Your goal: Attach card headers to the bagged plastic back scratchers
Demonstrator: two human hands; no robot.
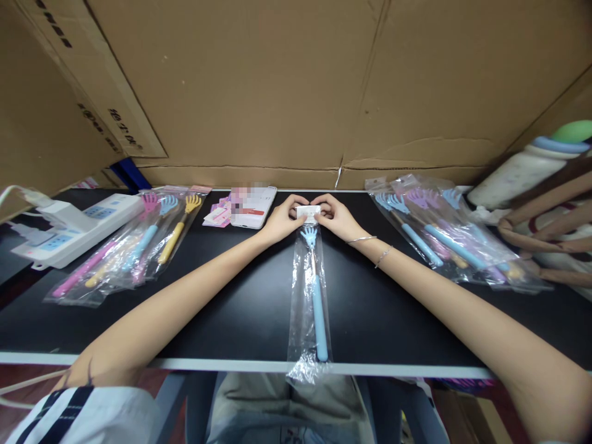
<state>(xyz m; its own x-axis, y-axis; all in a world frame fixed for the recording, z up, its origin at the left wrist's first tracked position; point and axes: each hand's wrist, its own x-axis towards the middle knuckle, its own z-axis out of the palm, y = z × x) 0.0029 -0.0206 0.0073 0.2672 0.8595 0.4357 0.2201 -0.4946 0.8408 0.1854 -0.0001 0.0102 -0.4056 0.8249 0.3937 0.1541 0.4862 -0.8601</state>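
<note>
Blue back scratcher (319,314) in its clear bag (295,308) is what we have in front of us, lying on the black bench (393,320) toward six o'clock from the middle, with the bag's crumpled lower end passing over the near edge. At the bag's upper end our left hand (285,221) and right hand (337,217) pinch a small white slip (308,214) between thumbs and fingers; it bears faint marks too small for us to read, and we cannot tell whether it is joined to the bag. Dark Chinese characters run down the cardboard (259,92) at ten o'clock, too slanted for us to read with certainty. Near our left hand, at ten o'clock, a flat white slab (263,206) carries a red strip and a blurred patch, beside pink printed cards (218,213) whose lettering we cannot make out. Our scratcher's claw points to about half past eleven and its handle end to half past five, so its long axis runs almost straight away from us. More bagged scratchers lie at nine o'clock (139,246) and three o'clock (456,246).
</note>
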